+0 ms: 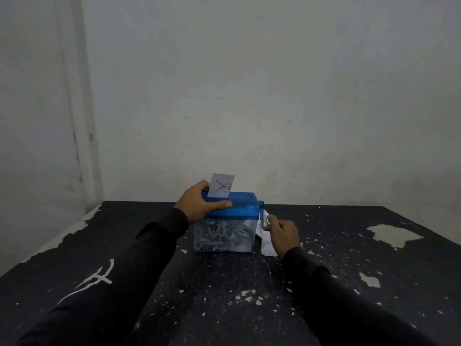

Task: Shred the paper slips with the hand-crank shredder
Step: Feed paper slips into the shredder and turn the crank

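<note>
Head view
Surroundings: a black table (224, 290) with chipped, flaking paint stands against a pale wall (249, 83); loose white slips (266, 242) lie on the table just right of the shredder, partly hidden behind the right hand.
In the way: the right hand covers most of the crank handle and the near part of the loose slips.
Shredder: the hand-crank shredder (228, 221) stands mid-table, blue lid over a clear bin.
Bin contents: a heap of white paper shreds (222, 237) fills much of the clear bin.
Paper slip: one white slip (220, 186) stands upright in the lid's slot, at its left end.
Writing: the slip bears a pen-drawn cross and small marks too small to read; the left sleeve (94, 283) carries a white emblem, not legible as words.
Left hand: the left hand (199, 202) clasps the lid's left end, thumb along the front, fingers curled over the top beside the slip.
Right hand: the right hand (283, 233) has fingers curled round the grey crank handle (264, 222) at the shredder's right side.
</note>
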